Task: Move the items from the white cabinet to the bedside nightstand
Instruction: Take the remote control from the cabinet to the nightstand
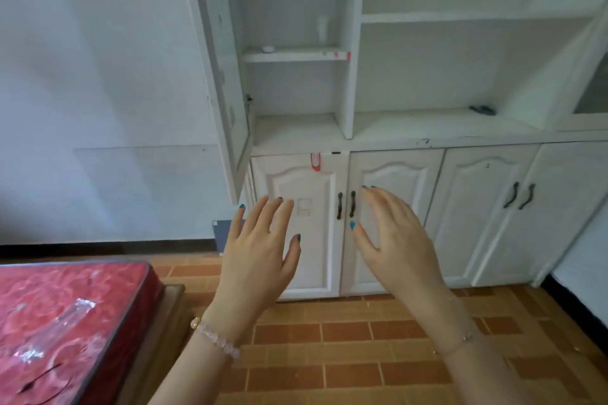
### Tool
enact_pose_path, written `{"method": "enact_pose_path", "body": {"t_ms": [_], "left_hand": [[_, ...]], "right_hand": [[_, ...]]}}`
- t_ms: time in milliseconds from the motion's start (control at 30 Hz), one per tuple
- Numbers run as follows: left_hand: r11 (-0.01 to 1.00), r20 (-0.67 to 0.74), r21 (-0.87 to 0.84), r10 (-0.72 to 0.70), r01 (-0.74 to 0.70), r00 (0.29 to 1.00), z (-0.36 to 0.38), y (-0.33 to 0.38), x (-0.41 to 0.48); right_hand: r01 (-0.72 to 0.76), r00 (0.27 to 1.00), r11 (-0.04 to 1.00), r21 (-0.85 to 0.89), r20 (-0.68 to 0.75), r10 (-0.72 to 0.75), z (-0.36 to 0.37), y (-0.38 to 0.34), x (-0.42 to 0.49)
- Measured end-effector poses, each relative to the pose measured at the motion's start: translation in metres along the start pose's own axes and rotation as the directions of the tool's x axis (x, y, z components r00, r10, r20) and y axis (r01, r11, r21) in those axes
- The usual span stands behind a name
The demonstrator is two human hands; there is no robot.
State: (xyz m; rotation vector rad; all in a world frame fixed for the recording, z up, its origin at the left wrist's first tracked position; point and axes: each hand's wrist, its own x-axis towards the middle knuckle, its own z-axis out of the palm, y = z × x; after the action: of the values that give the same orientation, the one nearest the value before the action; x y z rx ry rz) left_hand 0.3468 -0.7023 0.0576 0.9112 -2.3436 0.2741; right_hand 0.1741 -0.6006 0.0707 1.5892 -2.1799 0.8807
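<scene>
Left hand (260, 250) and right hand (394, 240) are held empty, fingers spread, over tiled floor (345, 332) between mattress corner (131, 276) and white cabinet (473, 220), where a dark item (482, 109) is laid crosswise.

One wide-angle camera, worn on the person's head, looked forward and down at a white cabinet (394, 141) from near by. Its shelves (296, 55) filled the top of the frame and its doors (477, 217) the middle. Both arms came up from the bottom edge, with the left hand (260, 250) and right hand (394, 240) raised before the doors near the centre; the floor (345, 355) lay below, a red bed (65, 306) was cut off at the lower left corner, and a wall (98, 76) took up the left side.
</scene>
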Motion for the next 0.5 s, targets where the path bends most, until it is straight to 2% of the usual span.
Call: {"method": "enact_pose_path", "body": {"t_ms": [333, 500], "left_hand": [[0.999, -0.054, -0.037, 0.025, -0.027, 0.998, 0.091, -0.038, 0.171], [0.999, -0.071, -0.034, 0.021, -0.024, 0.997, 0.125, -0.053, 0.228]], "right_hand": [[-0.016, 1.0, 0.999, -0.04, -0.01, 0.016, 0.055, 0.057, 0.165], [-0.018, 0.999, 0.999, -0.029, -0.044, 0.016, 0.083, 0.08, 0.221]]}}
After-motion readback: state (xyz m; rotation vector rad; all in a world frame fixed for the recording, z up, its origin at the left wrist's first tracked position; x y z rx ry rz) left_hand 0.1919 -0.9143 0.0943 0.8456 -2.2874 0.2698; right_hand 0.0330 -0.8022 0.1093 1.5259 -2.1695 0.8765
